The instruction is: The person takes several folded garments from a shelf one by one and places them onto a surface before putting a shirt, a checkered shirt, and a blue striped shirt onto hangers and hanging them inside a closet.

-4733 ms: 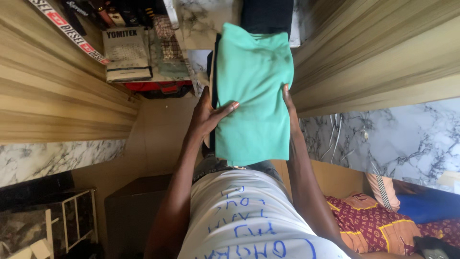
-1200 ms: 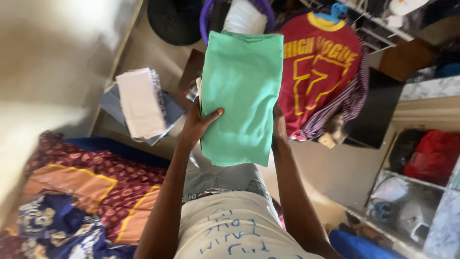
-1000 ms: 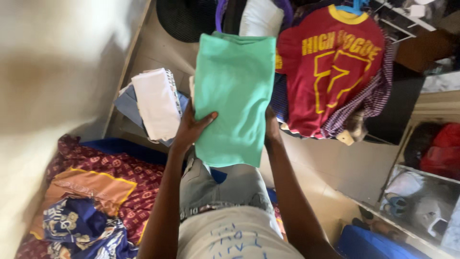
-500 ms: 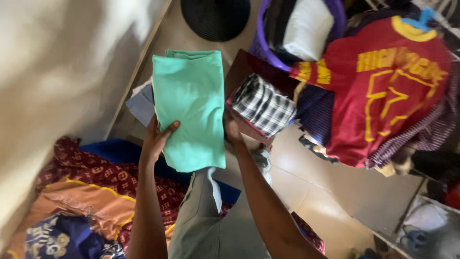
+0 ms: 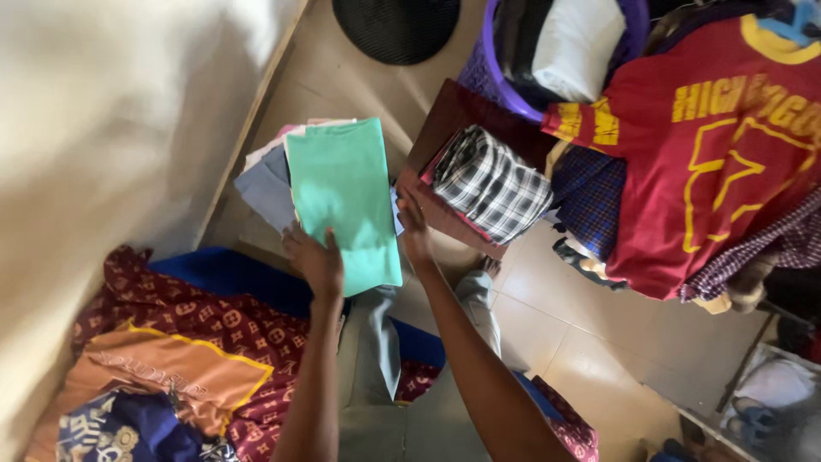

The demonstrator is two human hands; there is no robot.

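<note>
Head view: a person, seen from above, holds folded laundry over a floor stack.
Left hand: grips the near-left edge of the folded green garment.
Right hand: fingers clasp the garment's near-right edge.
Green garment: rests flat atop a pile of folded clothes, left of centre.
Purple basket: far centre, holding a white bundle and dark clothing.
Checked cloth: folded, on a maroon board just right of the pile.
Red jersey: hangs far right.
</note>
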